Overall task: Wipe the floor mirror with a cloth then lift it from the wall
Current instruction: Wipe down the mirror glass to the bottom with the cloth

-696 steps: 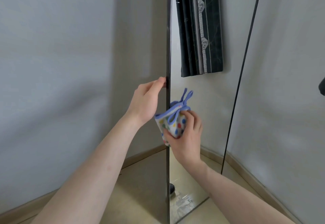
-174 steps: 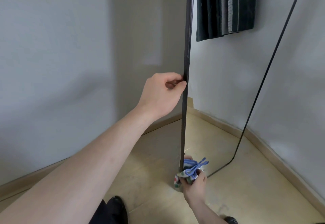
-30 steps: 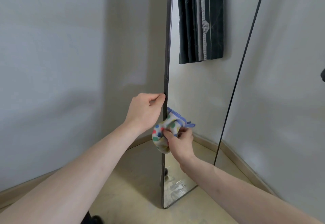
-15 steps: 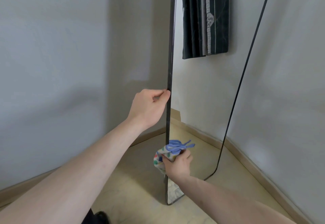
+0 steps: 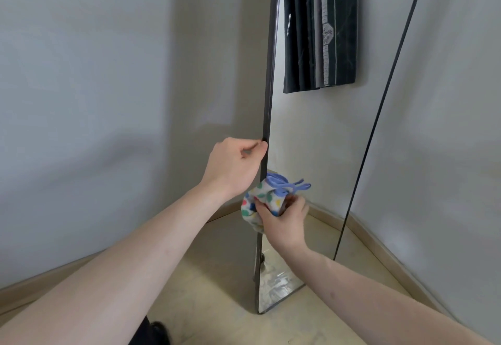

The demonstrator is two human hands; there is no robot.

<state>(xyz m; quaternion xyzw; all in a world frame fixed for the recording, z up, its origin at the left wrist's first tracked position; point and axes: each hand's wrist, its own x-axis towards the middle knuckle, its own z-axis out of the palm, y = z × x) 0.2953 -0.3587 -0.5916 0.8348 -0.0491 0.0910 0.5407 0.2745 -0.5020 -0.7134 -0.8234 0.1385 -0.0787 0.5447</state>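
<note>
At frame centre the tall thin mirror (image 5: 311, 138) stands on the floor. The left hand (image 5: 235, 169) pinches its dark edge; the right hand (image 5: 282, 221) grips a soft dotted cloth (image 5: 264, 198) (blue trim) against the glass.

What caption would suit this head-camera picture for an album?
Left hand grips the floor mirror by its edge while the right hand holds a spotted cloth against it.

Left hand (image 5: 233, 167) at 12 o'clock, fingers curled pinching, right hand (image 5: 284, 220) at 3 o'clock, fingers clutching, both forearms outstretched
</note>
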